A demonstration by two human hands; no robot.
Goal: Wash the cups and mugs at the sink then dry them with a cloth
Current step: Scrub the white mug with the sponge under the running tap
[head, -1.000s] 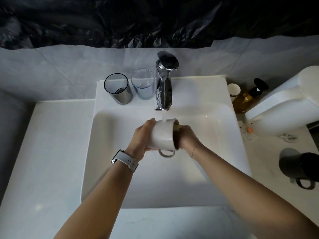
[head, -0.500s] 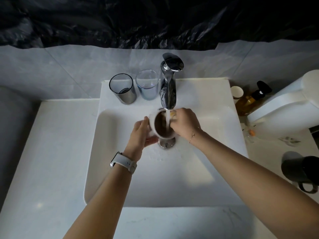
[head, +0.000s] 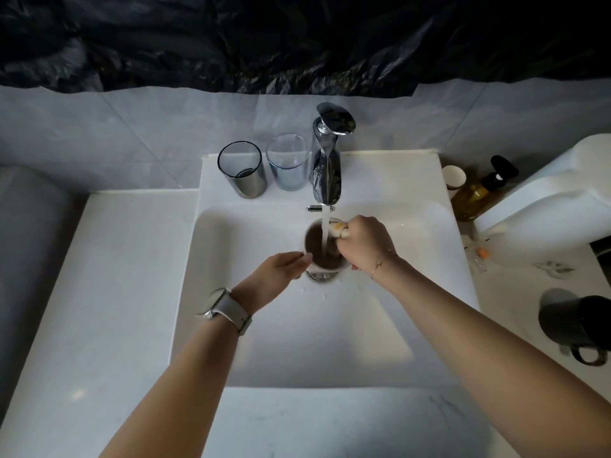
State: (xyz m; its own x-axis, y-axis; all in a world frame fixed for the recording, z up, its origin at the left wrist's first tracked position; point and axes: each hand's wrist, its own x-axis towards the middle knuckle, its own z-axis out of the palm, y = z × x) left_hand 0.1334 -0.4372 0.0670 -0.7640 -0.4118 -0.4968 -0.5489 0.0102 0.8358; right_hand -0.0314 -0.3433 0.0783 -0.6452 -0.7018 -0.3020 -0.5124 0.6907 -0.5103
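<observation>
The mug (head: pixel 322 246) is held upright in the sink (head: pixel 231 292), directly below the tap (head: pixel 327 166). Its long axis is close to vertical and its mouth is pointed up at the spout, tilted slightly toward the camera, so that the dark interior is seen. A stream of water (head: pixel 324 236) is received from the tap into the mouth.

The left hand (head: pixel 274 276) is placed on the mug's left side, below the tap; its grip is closed on the mug's wall, with the fingertips at the rim. The right hand (head: pixel 363 246) is placed on the mug's right rim. Its grip is closed on a sponge (head: pixel 339 229), of which only a pale yellow corner is seen at the rim beside the water stream. A watch (head: pixel 228 307) is worn on the left wrist.

Two glasses are stood upright on the sink ledge left of the tap: a dark glass (head: pixel 243 170) farther off and a clear glass (head: pixel 288 161) just beside the tap. A bottle (head: pixel 479 190) is stood on the worktop (head: pixel 99 292) well right of the tap. A black mug (head: pixel 582 325) is laid on its side on the worktop, far right of the tap.
</observation>
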